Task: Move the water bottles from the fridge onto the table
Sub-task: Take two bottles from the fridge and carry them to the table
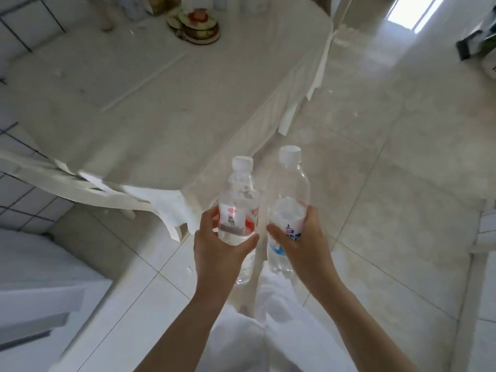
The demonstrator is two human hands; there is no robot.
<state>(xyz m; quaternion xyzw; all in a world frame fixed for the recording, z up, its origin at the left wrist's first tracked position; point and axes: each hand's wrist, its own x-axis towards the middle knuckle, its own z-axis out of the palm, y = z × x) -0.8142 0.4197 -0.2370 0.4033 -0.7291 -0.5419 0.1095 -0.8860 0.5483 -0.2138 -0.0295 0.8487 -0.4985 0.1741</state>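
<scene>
I carry two clear water bottles upright in front of me, above the floor and just short of the table's near corner. My left hand grips the red-labelled bottle round its middle. My right hand grips the blue-labelled bottle round its label. Both have white caps and stand side by side, almost touching. The table, under a white cloth, lies ahead and to the left. The fridge is not in view.
A stack of patterned plates sits at the table's far end. A white chair stands at the near left corner of the table. Pale tiled floor spreads to the right. A white ledge lies at lower left.
</scene>
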